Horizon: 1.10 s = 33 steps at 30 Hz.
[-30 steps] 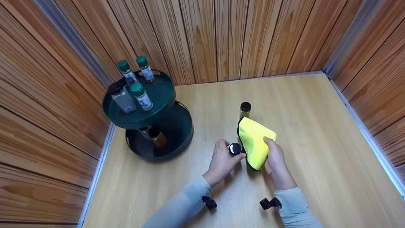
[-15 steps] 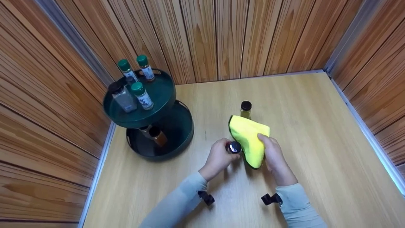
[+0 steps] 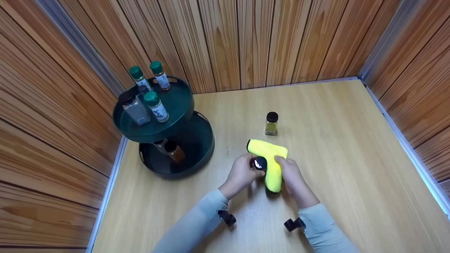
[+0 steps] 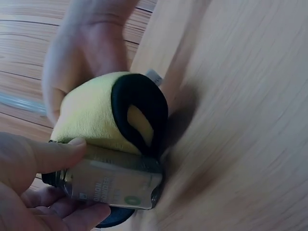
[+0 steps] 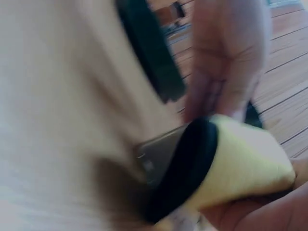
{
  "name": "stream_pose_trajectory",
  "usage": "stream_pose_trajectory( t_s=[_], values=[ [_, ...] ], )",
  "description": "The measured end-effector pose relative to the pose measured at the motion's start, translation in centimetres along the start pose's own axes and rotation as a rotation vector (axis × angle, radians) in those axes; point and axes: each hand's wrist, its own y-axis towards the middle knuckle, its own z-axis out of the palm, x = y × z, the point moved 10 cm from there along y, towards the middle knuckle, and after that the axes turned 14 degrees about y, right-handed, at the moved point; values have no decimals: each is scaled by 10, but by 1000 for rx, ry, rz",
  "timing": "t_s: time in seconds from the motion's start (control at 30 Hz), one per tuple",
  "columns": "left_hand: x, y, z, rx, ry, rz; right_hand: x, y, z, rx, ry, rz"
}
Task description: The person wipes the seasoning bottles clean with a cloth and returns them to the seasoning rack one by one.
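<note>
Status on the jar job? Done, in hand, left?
Apparently done: green-capped and dark-capped jars on the dark-green, two-tier round tray; wiping unconfirmed.
In hand: the left hand grips a clear, black-capped jar; the right hand holds a yellow, black-edged cloth against it.
Probably left: the black-capped clear jar with olive-green contents, on the pale wooden table.

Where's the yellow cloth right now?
In the head view, the yellow cloth is right of and below center, gripped by the right hand against the jar in the left hand.
</note>
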Motion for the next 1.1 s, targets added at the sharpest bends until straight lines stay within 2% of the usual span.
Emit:
stream_pose_trajectory(
  t_s=[0.07,0.2,0.33,0.43,0.5,0.63,0.8,0.93,1.03,1.1],
  values=[
    [0,0,-1,-2,10,15,13,-3,3,0,-17,-27],
    [-2,-1,-1,-7,6,52,33,-9,7,6,26,-102],
    [-2,-1,-1,-2,7,45,22,-6,6,-8,35,-105],
    [0,-1,0,7,18,14,3,-1,4,-21,25,-53],
    [1,0,0,16,21,-7,-2,1,4,-26,10,-29],
    [1,0,2,29,-2,-3,12,-5,4,-19,9,-27],
    [-4,-1,2,12,-19,60,31,-13,5,1,99,-81],
    [-8,0,-1,0,0,81,18,-8,1,-29,111,-62],
    [-6,1,-1,10,13,50,3,-4,-1,-40,80,-16],
    [-5,1,0,21,12,35,2,-4,-1,-37,55,-12]
  ],
)
